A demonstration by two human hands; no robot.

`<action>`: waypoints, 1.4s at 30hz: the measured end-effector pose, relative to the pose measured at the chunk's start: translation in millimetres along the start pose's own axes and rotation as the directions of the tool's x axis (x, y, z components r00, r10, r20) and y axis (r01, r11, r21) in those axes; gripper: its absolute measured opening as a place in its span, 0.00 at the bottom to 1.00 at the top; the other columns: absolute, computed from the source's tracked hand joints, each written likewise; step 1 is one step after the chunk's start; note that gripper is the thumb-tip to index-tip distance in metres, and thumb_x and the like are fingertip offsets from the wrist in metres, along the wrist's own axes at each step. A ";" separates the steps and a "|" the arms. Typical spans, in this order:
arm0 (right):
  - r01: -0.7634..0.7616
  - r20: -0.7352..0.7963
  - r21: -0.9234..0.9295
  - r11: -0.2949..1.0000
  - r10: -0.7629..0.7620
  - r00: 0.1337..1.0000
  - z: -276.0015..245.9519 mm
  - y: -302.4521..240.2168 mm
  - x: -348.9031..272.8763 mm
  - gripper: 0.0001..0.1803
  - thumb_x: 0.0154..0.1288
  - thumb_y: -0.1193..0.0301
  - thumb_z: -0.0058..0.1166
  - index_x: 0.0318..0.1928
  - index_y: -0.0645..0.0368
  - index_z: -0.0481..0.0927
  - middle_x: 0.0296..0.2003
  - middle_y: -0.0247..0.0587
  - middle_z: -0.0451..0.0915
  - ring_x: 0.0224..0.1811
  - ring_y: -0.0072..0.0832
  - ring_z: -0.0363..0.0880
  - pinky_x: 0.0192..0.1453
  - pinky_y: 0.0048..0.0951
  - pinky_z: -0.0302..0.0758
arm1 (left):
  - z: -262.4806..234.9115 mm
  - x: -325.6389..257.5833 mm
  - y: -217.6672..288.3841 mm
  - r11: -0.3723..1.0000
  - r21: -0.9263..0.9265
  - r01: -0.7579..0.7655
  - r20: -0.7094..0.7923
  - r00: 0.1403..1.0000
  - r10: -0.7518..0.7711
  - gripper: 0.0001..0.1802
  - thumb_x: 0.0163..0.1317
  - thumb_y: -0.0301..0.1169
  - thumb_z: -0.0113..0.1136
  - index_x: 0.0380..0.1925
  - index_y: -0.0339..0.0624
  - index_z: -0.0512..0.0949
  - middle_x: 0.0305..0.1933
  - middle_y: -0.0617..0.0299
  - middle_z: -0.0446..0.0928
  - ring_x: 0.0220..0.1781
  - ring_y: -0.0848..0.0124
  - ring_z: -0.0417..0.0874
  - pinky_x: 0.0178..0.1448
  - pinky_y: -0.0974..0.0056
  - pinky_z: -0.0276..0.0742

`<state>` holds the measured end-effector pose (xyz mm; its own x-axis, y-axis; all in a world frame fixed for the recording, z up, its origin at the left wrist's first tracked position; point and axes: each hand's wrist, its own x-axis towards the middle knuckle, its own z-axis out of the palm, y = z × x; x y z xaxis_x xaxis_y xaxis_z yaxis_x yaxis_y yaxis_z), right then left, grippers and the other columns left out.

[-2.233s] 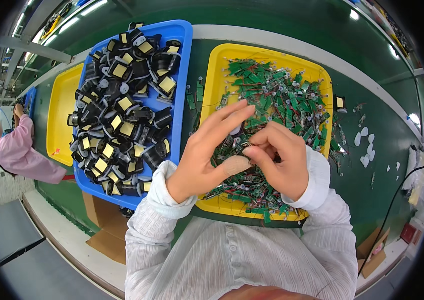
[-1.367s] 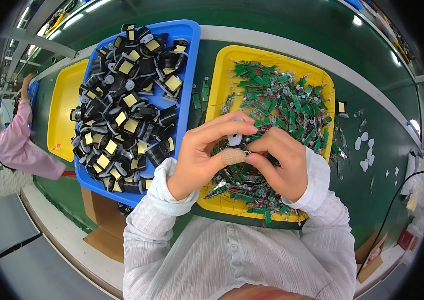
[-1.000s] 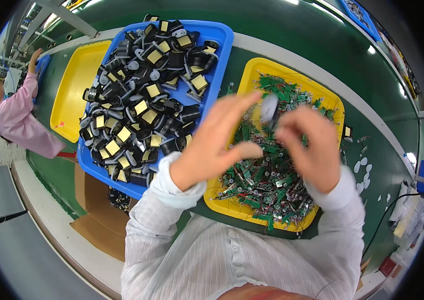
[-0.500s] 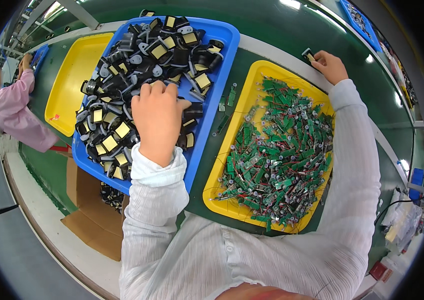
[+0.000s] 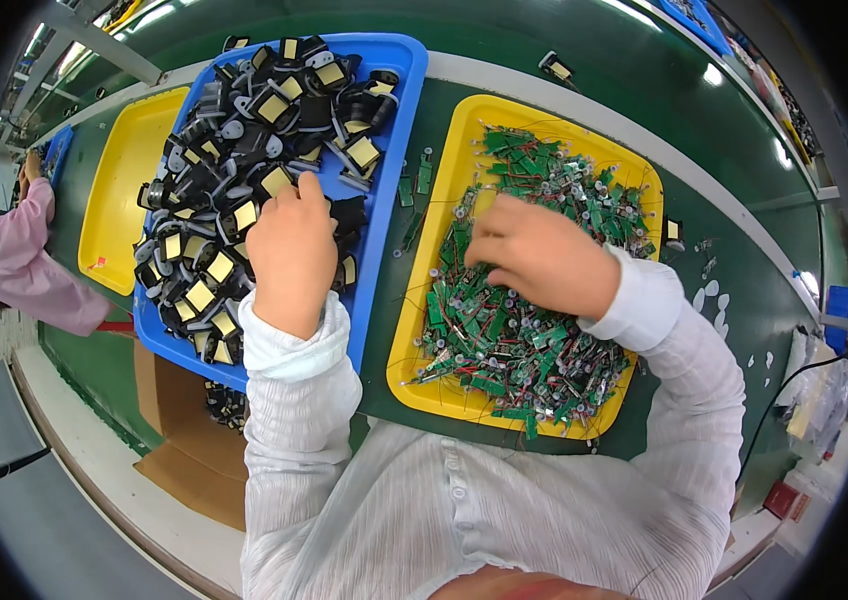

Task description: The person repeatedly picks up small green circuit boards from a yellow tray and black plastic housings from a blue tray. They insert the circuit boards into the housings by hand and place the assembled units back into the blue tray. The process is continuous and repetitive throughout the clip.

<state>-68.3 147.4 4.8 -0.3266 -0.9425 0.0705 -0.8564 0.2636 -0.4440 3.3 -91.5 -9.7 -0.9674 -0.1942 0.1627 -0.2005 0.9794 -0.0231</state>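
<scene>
My left hand (image 5: 294, 258) is bent down into a heap of black plastic parts with yellow pads (image 5: 201, 296), which fills a blue tray (image 5: 406, 120). Its fingers are curled and their tips are partly hidden; a black plastic part (image 5: 348, 215) lies by its thumb and seems to be gripped. My right hand (image 5: 542, 252) hovers over small green circuit boards with thin wires (image 5: 504, 330) piled in a yellow tray (image 5: 464, 125). Its fingers are bent but apart, and nothing shows between them.
Single black parts stand on the far strip (image 5: 556, 68) and right of the yellow tray (image 5: 673, 234). A few loose boards (image 5: 424, 175) lie between the trays. Another yellow tray (image 5: 109, 215) and a co-worker in pink (image 5: 19, 250) are at left. Below sits a cardboard box (image 5: 194, 470).
My right hand has let go of a black part on the far strip and come back left over the circuit boards. My left hand stays in the heap, its thumb drawn in. The view has shifted.
</scene>
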 end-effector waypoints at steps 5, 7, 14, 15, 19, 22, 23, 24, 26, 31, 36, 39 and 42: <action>0.007 0.039 -0.011 1.000 -0.007 0.999 11.2 -3.4 2.0 0.12 0.43 0.73 0.63 0.30 0.56 0.75 0.33 0.36 0.71 0.41 0.36 0.70 0.43 0.36 0.70 | -6.7 -2.9 -3.0 0.999 -0.015 0.041 0.066 0.997 -0.040 0.19 0.46 0.31 0.65 0.38 0.40 0.72 0.38 0.54 0.73 0.35 0.55 0.79 0.35 0.58 0.75; 0.007 0.051 -0.031 0.999 -0.005 0.999 9.5 -3.2 0.1 0.11 0.45 0.72 0.62 0.29 0.56 0.74 0.32 0.36 0.71 0.40 0.36 0.70 0.42 0.35 0.69 | -6.7 -4.1 -7.0 0.999 -0.014 0.030 0.096 0.995 -0.028 0.20 0.46 0.31 0.65 0.41 0.41 0.73 0.41 0.54 0.72 0.36 0.54 0.79 0.37 0.57 0.76; -0.145 0.014 0.176 0.974 0.145 0.989 10.2 -13.8 -14.3 0.07 0.49 0.72 0.58 0.29 0.55 0.73 0.26 0.36 0.72 0.36 0.37 0.70 0.41 0.35 0.68 | -7.7 -1.3 -5.5 0.990 -0.125 0.070 0.045 0.997 -0.065 0.15 0.47 0.29 0.62 0.37 0.43 0.74 0.35 0.56 0.77 0.36 0.55 0.79 0.38 0.57 0.74; -0.108 -0.012 0.144 0.984 0.111 0.994 14.7 -12.4 -16.0 0.07 0.50 0.73 0.58 0.30 0.55 0.73 0.26 0.36 0.72 0.36 0.37 0.70 0.42 0.35 0.68 | -7.7 0.9 -8.1 0.988 -0.132 0.085 0.035 0.996 -0.081 0.15 0.47 0.29 0.61 0.37 0.42 0.73 0.34 0.55 0.78 0.36 0.55 0.79 0.37 0.57 0.73; -0.072 -0.132 0.069 0.995 0.081 0.988 18.2 -7.3 -20.3 0.06 0.50 0.74 0.57 0.31 0.56 0.74 0.29 0.36 0.72 0.38 0.36 0.70 0.43 0.35 0.68 | -4.1 2.1 -9.5 0.976 -0.218 -0.021 -0.142 0.990 -0.011 0.10 0.48 0.25 0.60 0.32 0.39 0.74 0.28 0.52 0.78 0.32 0.53 0.79 0.32 0.55 0.73; -0.077 -0.228 0.122 0.990 0.103 0.968 11.1 -10.6 -22.6 0.08 0.48 0.73 0.59 0.31 0.55 0.75 0.29 0.35 0.72 0.40 0.35 0.70 0.42 0.34 0.68 | -11.0 7.9 -5.7 0.961 -0.278 -0.002 -0.184 0.982 -0.051 0.10 0.49 0.27 0.61 0.33 0.40 0.77 0.28 0.54 0.79 0.28 0.59 0.80 0.30 0.61 0.73; -0.048 -0.221 0.145 0.988 0.080 0.972 15.3 -11.2 -23.2 0.09 0.47 0.73 0.60 0.31 0.54 0.75 0.29 0.35 0.72 0.40 0.35 0.70 0.42 0.34 0.68 | -16.7 8.6 -1.1 0.911 -0.413 -0.001 -0.202 0.975 -0.090 0.11 0.49 0.27 0.62 0.34 0.40 0.77 0.27 0.55 0.79 0.27 0.62 0.79 0.29 0.63 0.73; -0.026 -0.217 0.168 0.985 0.063 0.974 19.1 -12.2 -24.4 0.10 0.46 0.73 0.61 0.31 0.54 0.75 0.29 0.35 0.72 0.41 0.34 0.70 0.42 0.34 0.68 | -23.5 10.1 6.7 0.840 -0.542 -0.011 -0.214 0.969 -0.125 0.12 0.49 0.27 0.62 0.35 0.41 0.78 0.26 0.56 0.79 0.26 0.66 0.79 0.29 0.65 0.72; -0.084 -0.137 0.124 0.989 0.101 0.985 25.0 -14.9 -27.0 0.11 0.45 0.72 0.62 0.30 0.54 0.75 0.30 0.35 0.71 0.41 0.34 0.70 0.43 0.34 0.67 | -27.8 10.4 16.2 0.669 -0.742 -0.033 -0.182 0.971 -0.154 0.13 0.52 0.28 0.62 0.39 0.42 0.79 0.28 0.61 0.80 0.24 0.78 0.75 0.28 0.75 0.70; -0.146 -0.097 0.017 0.989 0.147 0.984 16.5 -15.9 -29.2 0.08 0.49 0.72 0.59 0.30 0.54 0.73 0.32 0.34 0.73 0.39 0.36 0.69 0.44 0.34 0.65 | -27.2 2.9 36.8 0.033 -0.999 0.023 0.021 0.999 -0.047 0.09 0.59 0.29 0.56 0.39 0.38 0.77 0.36 0.62 0.80 0.28 0.79 0.76 0.29 0.77 0.71; -0.026 -0.160 0.882 0.471 0.350 0.923 -0.5 -30.0 -34.3 0.07 0.60 0.71 0.53 0.36 0.58 0.70 0.32 0.33 0.73 0.37 0.25 0.74 0.45 0.27 0.69 | -16.0 -3.7 53.3 -0.390 -0.897 0.209 0.185 0.978 0.098 0.13 0.60 0.29 0.55 0.44 0.38 0.73 0.40 0.59 0.79 0.33 0.76 0.78 0.32 0.75 0.76; 0.178 -0.172 0.984 0.019 0.371 0.912 7.2 -30.4 -32.4 0.08 0.66 0.70 0.47 0.41 0.60 0.67 0.33 0.32 0.73 0.39 0.19 0.74 0.45 0.21 0.70 | -14.4 -12.3 65.0 -0.613 -0.693 0.379 0.224 0.922 0.317 0.18 0.62 0.27 0.52 0.52 0.39 0.68 0.49 0.58 0.72 0.41 0.73 0.77 0.36 0.72 0.79; 0.254 -0.211 0.966 -0.051 0.418 0.884 13.7 -31.0 -31.9 0.08 0.65 0.70 0.49 0.40 0.59 0.68 0.33 0.33 0.73 0.37 0.19 0.73 0.44 0.22 0.70 | -23.3 -19.1 77.9 -0.472 -0.786 0.401 0.208 0.889 0.408 0.22 0.61 0.26 0.52 0.56 0.39 0.65 0.48 0.59 0.68 0.42 0.74 0.75 0.40 0.71 0.78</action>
<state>-25.8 166.5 4.1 -0.7310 -0.6793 0.0648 0.3465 -0.4513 -0.8223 9.7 -10.2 8.4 -0.9739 0.2161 -0.0701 -0.1714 -0.4965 0.8510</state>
